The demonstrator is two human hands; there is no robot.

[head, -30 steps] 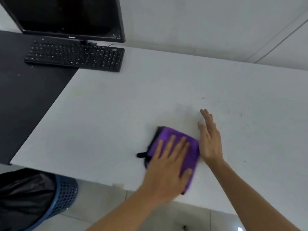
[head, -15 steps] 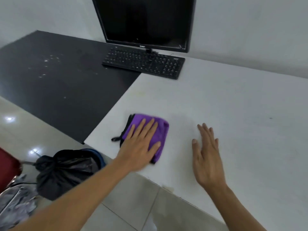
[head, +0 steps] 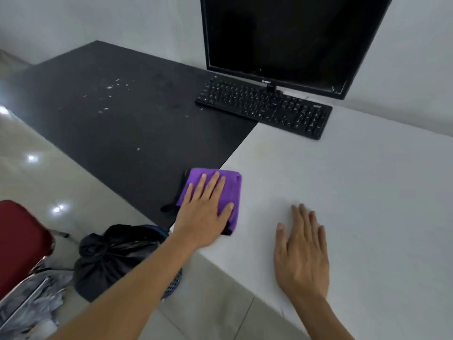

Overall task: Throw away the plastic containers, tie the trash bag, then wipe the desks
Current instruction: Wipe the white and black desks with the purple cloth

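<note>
A folded purple cloth (head: 231,184) lies on the seam where the black desk (head: 110,119) meets the white desk (head: 362,192), near the front edge. My left hand (head: 203,217) presses flat on the cloth, fingers spread, covering its near half. My right hand (head: 302,253) rests flat on the white desk to the right of the cloth, fingers apart, holding nothing. Light crumbs and specks dot the black desk. A tied black trash bag (head: 107,261) sits in a blue basket (head: 172,285) on the floor under my left forearm.
A black monitor (head: 282,38) and black keyboard (head: 264,106) stand at the back across the seam of the two desks. A red chair (head: 19,241) is at the lower left, with crumpled papers on the floor beneath it. A white wall runs behind the desks.
My left hand has slid the cloth leftward across the white desk to the seam with the black desk. My right hand has stayed flat on the white desk. The view has swung left.
</note>
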